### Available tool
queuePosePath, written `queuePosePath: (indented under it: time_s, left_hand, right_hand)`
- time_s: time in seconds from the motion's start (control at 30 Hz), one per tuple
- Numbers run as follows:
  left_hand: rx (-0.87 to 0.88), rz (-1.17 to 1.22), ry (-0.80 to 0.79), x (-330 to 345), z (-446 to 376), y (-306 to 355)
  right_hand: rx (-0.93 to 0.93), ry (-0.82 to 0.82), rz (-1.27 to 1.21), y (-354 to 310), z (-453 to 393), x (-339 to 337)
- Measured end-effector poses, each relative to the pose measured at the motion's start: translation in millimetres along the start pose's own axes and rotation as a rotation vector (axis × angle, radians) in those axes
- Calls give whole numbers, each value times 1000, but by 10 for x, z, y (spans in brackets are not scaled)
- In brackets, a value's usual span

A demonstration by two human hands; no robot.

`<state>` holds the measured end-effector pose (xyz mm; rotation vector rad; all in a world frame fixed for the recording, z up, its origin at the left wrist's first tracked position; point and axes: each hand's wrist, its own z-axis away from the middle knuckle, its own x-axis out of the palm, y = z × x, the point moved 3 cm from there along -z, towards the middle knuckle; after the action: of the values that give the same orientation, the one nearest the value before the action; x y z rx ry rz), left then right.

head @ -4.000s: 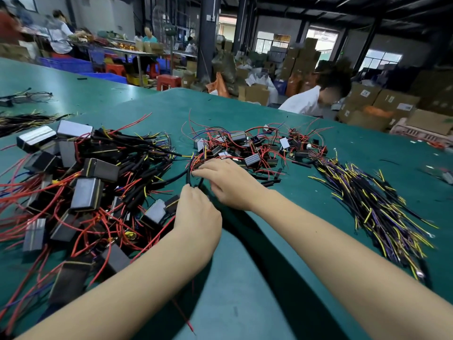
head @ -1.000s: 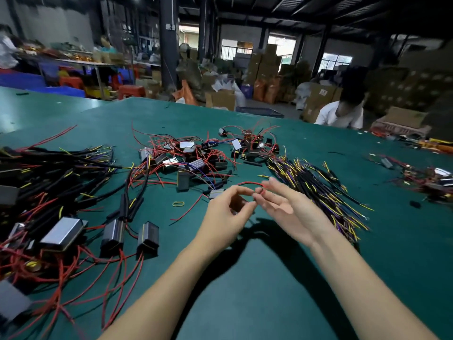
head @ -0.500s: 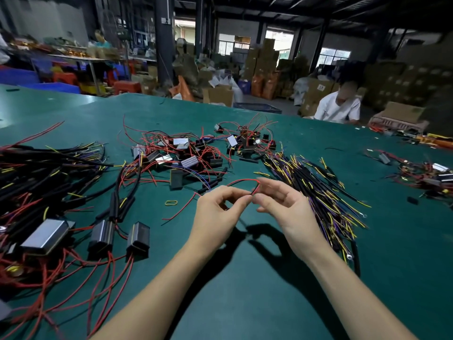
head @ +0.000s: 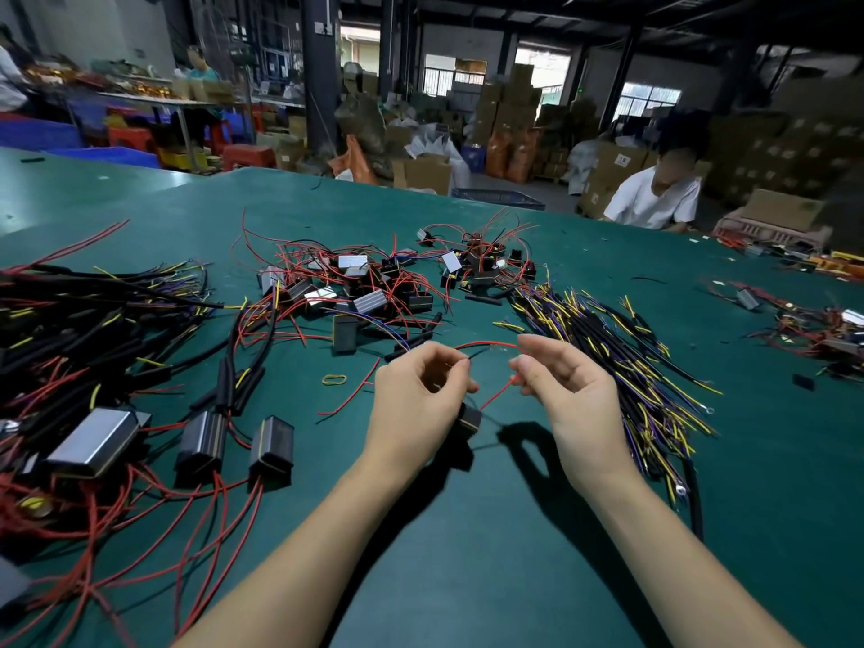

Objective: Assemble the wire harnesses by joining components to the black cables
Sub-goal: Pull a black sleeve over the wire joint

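2 hands [head: 491,395] – 1 yellow rubber band [head: 334,379], 1 seated person [head: 652,198].

- Big green table [head: 467,577], matte top, runs way back into the shop.
- Left side: heap of black cables [head: 93,329] tangled with red wires, and black boxes [head: 271,444] on red leads at the near end.
- Middle back: pile of small modules [head: 369,299] in a mess of red wires (a few have pale labels).
- Right of centre: bundle of black leads [head: 622,362] with yellow and purple wires.
- One yellow rubber band [head: 334,379] on bare mat.
- Far right: another small pile [head: 813,327].
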<state>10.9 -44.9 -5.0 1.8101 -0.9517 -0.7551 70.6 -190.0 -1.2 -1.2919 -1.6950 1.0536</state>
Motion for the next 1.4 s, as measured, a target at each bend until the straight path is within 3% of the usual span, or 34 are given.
queuePosePath:
  time_s: [0.2,0.37,0.47,0.63,0.73,0.9,1.07,1.23,1.4]
  left_hand:
    - [56,-22,9,-43,-14,43]
    - [235,-188,-93,-5,10,93]
    - [285,-308,-155,19,14,87]
    - [178,-164,-84,52,24,70]
    - [52,-11,-84,91,33,61]
    - [15,79,-112,119,47,75]
    - [47,45,-112,122,70,102]
    - [228,-51,-13,81,113,229]
    - [356,-210,-141,87,114,283]
  right_hand:
    - [81,34,-87,72,-6,-72]
    - [4,13,-101,-46,18,-8]
    - [-102,-28,13,-146,74,44]
    - [-350,-179,435,-225,137,96]
    - [-455,-156,508,-248,142,92]
    - [-356,64,234,-247,101,52]
    - [-247,19,238,-178,87,15]
    - [-272,52,300,-201,97,6]
    - [-375,7,442,-240,131,43]
